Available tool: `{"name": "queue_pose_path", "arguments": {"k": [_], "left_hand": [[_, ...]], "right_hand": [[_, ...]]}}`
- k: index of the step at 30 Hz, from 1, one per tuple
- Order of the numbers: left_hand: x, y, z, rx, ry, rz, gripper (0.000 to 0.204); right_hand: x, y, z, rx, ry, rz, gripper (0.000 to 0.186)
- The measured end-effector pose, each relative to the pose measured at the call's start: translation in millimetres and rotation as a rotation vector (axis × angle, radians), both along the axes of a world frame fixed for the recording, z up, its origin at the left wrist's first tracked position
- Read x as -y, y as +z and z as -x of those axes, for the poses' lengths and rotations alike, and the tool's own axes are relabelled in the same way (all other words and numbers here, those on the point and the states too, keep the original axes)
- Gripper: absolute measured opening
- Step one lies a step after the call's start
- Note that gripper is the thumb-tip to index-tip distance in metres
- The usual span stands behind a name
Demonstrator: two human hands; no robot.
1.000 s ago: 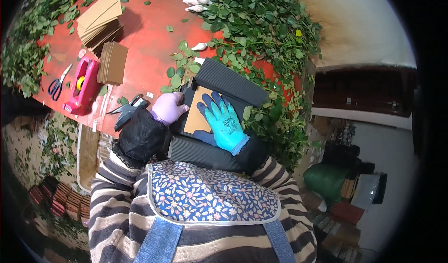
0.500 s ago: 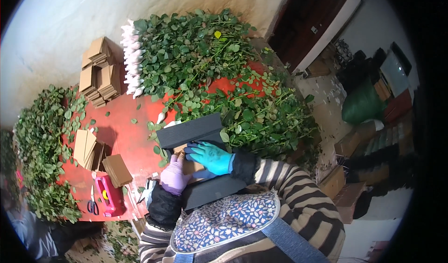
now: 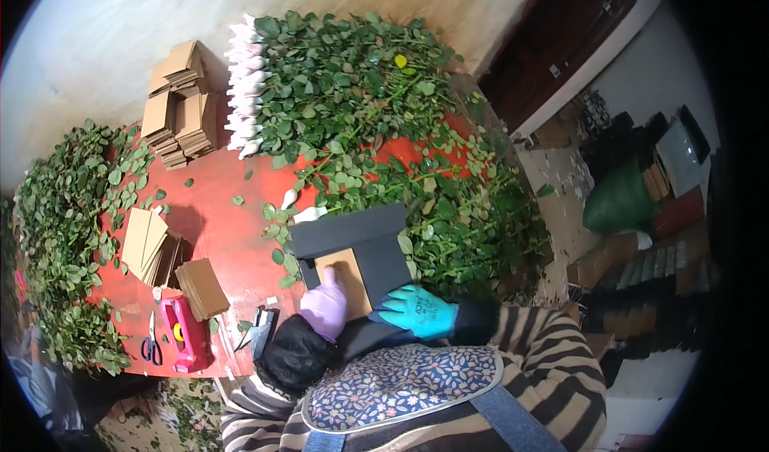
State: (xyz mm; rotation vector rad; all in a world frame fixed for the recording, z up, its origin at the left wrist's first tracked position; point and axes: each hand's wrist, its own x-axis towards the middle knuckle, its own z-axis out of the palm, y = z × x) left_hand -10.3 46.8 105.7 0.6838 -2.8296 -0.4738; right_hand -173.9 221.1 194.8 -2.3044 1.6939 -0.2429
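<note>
A dark corrugated sheet with a raised upper flap lies at the table's front edge, with a tan cardboard rectangle on it. My left hand, in a lavender glove, rests one extended digit on the cardboard; its other fingers are curled, what is under them hidden. My right hand, in a teal and navy glove, has bent fingers on the sheet's lower right part. Left of them lie a dark stapler-like tool, a pink tape dispenser and scissors.
The red table holds cardboard stacks, leafy stems and white-wrapped flower heads. A wall stands behind; a door, green sack and boxes are at right. A blurred person is at far left.
My view has swung up to show more table and wall. My right hand has moved from atop the cardboard toward the sheet's lower right, uncovering the cardboard.
</note>
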Motion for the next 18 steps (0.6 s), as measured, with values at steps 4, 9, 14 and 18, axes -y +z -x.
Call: {"name": "queue_pose_path", "arguments": {"k": [4, 9, 14, 18], "left_hand": [[-6, 23, 8, 0.251, 0.025, -0.245, 0.057], [-11, 23, 1, 0.133, 0.025, 0.274, 0.04], [-8, 54, 2, 0.239, -0.033, 0.2, 0.06], [-12, 67, 5, 0.357, 0.032, -0.09, 0.064]], "right_hand": [[33, 51, 63, 0.353, -0.099, 0.021, 0.036], [179, 58, 152, -0.047, -0.103, 0.433, 0.039], [275, -102, 249, -0.588, -0.08, 0.356, 0.05], [280, -136, 247, -0.722, -0.076, -0.116, 0.014]]}}
